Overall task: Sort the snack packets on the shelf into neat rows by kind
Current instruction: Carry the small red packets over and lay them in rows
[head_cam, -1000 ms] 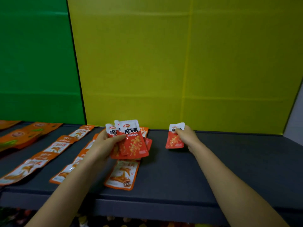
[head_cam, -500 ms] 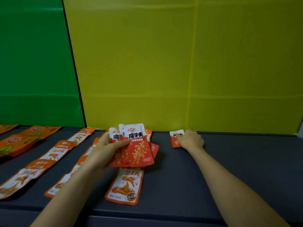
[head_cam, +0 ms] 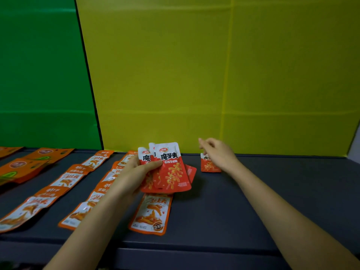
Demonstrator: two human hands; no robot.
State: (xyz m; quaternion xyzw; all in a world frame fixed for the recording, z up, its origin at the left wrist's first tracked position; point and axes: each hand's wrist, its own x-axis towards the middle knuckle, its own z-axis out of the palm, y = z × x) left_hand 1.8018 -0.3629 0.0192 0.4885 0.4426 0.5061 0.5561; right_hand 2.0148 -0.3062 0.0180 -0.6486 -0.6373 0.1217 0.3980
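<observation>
My left hand (head_cam: 136,172) grips a fan of red-and-white snack packets (head_cam: 171,170) above the dark shelf (head_cam: 272,201), thumb across their fronts. A single red-and-white packet (head_cam: 209,165) lies flat at the back of the shelf near the yellow wall. My right hand (head_cam: 218,154) hovers just above that packet, fingers relaxed and lifted off it, holding nothing. An orange-and-white packet (head_cam: 151,213) lies flat below the held fan. Two rows of the same orange-and-white packets (head_cam: 64,180) run diagonally to the left.
Larger orange packets with green marks (head_cam: 23,166) lie at the far left. The yellow backboard (head_cam: 214,75) and green backboard (head_cam: 39,75) close off the rear. The shelf's front edge (head_cam: 175,248) runs across the bottom. The shelf surface right of my right arm is bare.
My right hand set the single red packet flat at the back of the shelf and has now let go and lifted off it. The left hand keeps its fan.
</observation>
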